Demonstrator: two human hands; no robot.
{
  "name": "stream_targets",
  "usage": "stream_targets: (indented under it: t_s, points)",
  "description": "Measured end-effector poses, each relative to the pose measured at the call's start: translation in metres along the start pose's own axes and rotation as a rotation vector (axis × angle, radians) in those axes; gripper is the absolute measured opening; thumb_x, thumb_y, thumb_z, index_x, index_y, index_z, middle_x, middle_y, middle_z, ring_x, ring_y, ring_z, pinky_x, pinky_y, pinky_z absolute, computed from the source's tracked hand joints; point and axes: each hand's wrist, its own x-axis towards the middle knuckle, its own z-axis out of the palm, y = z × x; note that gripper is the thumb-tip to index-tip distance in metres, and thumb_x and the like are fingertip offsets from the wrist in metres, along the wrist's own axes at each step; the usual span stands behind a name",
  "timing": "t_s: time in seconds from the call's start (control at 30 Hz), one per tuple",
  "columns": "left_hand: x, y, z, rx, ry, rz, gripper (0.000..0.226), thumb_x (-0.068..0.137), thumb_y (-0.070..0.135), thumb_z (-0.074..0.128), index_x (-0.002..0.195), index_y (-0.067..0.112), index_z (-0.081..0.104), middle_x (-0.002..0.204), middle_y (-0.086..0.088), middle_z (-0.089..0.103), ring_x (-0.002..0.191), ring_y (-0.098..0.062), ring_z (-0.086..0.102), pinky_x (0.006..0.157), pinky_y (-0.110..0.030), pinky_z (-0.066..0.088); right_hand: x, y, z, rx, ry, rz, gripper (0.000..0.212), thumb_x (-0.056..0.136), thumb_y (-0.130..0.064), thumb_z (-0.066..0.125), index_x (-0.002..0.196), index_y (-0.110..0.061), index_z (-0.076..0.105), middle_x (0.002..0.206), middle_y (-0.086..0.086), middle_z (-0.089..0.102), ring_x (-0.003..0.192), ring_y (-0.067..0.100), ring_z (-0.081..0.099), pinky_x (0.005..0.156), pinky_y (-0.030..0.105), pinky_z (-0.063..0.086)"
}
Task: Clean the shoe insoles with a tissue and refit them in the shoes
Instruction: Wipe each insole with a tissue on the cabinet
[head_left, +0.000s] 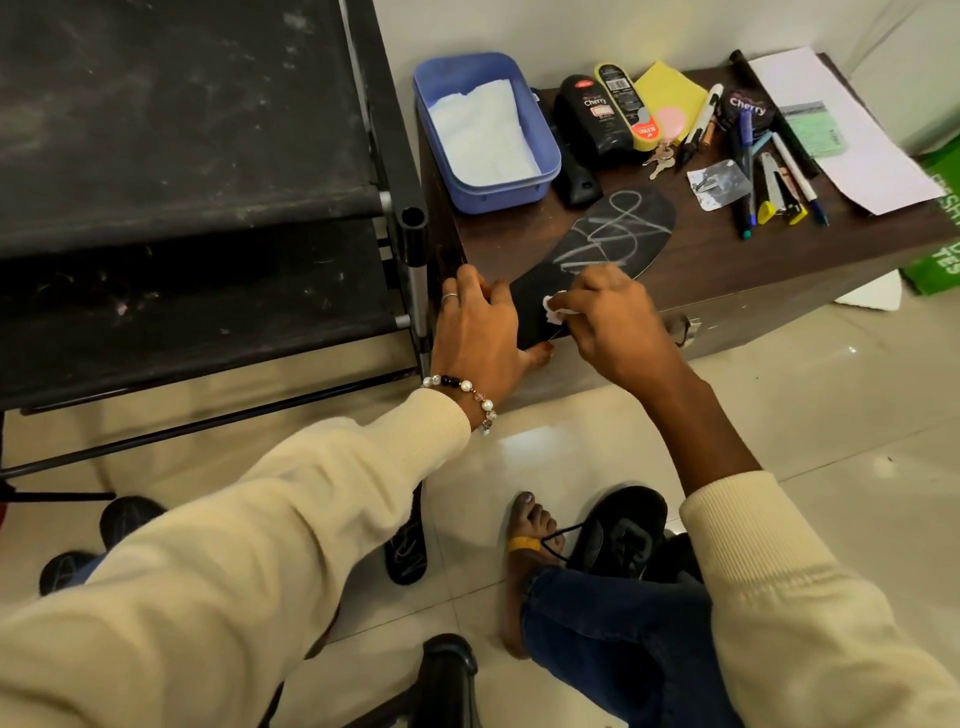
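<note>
Insoles are the matter here, and the nearer one, a black foam insole with faint white lines (407, 551), lies flat on the glossy cream floor tiles (810, 415), partly hidden under the cream-sleeved left arm. Just right of it a black lace-up shoe (621, 535) sits on the floor against a bare foot (530, 551), its lace looped over the toes.

Farther on, a second black insole with white scribbled lines (613, 234) lies on the dark brown wooden chest (727, 270), its heel end reaching the near edge. The left hand (475, 332) grips that heel end, thumb curled under it and fingers on top, holding it down. The right hand (608, 322) pinches a small crumpled white tissue (555, 305) against the insole's surface near the heel.

Beyond the insole, at the chest's back left, stands a blue plastic tub (545, 150) with folded white tissues inside. Beside it lie black shoe-polish bottles (589, 122), a yellow cloth (670, 85), keys, a scatter of pens (769, 171) and a white paper sheet (841, 124). A black fabric rack (182, 156) stands to the left.
</note>
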Motion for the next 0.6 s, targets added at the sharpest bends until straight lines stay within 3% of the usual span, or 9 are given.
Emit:
stream_targets:
  t_s: [0.23, 0.37, 0.47, 0.6]
  points:
    - [0.001, 0.001, -0.002, 0.004, -0.017, -0.004, 0.076, 0.076, 0.058, 0.068, 0.129, 0.009, 0.048, 0.125, -0.01, 0.035, 0.114, -0.027, 0.037, 0.099, -0.033, 0.042, -0.006, 0.02, -0.004, -0.022, 0.127, 0.246, 0.025, 0.086, 0.0, 0.056, 0.107, -0.001, 0.069, 0.103, 0.023, 0.061, 0.101, 0.04, 0.052, 0.078, 0.037, 0.041]
    - [0.0, 0.001, 0.0, -0.001, 0.0, -0.001, 0.075, 0.075, 0.057, 0.069, 0.127, 0.008, 0.05, 0.123, -0.011, 0.037, 0.112, -0.027, 0.038, 0.094, -0.033, 0.043, 0.0, -0.007, -0.001, -0.046, -0.004, 0.106, 0.031, 0.092, -0.009, 0.053, 0.122, -0.006, 0.062, 0.119, 0.017, 0.055, 0.115, 0.031, 0.045, 0.09, 0.032, 0.036]
    - [0.0, 0.001, 0.0, -0.011, 0.005, 0.001, 0.074, 0.074, 0.055, 0.071, 0.127, 0.006, 0.05, 0.123, -0.013, 0.038, 0.112, -0.029, 0.039, 0.093, -0.035, 0.043, 0.002, -0.016, -0.002, -0.041, -0.05, -0.007, 0.032, 0.094, -0.013, 0.051, 0.124, -0.008, 0.06, 0.122, 0.014, 0.054, 0.116, 0.028, 0.043, 0.089, 0.03, 0.035]
    - [0.001, 0.0, -0.002, 0.002, -0.01, 0.002, 0.075, 0.075, 0.058, 0.069, 0.127, 0.008, 0.049, 0.124, -0.011, 0.036, 0.114, -0.028, 0.038, 0.096, -0.033, 0.043, 0.001, 0.004, -0.004, -0.05, -0.007, 0.064, 0.03, 0.091, -0.007, 0.053, 0.118, -0.005, 0.064, 0.114, 0.018, 0.059, 0.11, 0.034, 0.047, 0.087, 0.035, 0.037]
